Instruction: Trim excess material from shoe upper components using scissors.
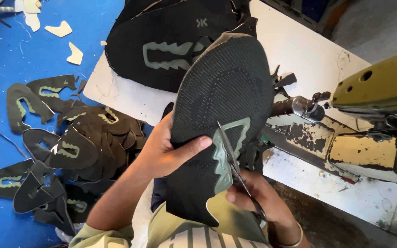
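My left hand (168,149) grips a black knitted shoe-upper piece (224,96) by its left edge, thumb pressed on the front. The piece stands upright before me and carries a pale green trim (224,156) near its lower middle. My right hand (256,197) holds small scissors (230,154). The blades point up and lie against the green trim, along the edge of its cut-out opening.
A stack of uncut black uppers (161,41) lies on a white board (299,50) ahead. Several trimmed pieces (76,147) pile on the blue floor (19,55) at left, with pale scraps (60,30) beyond. An olive-yellow sewing machine (377,89) stands at right.
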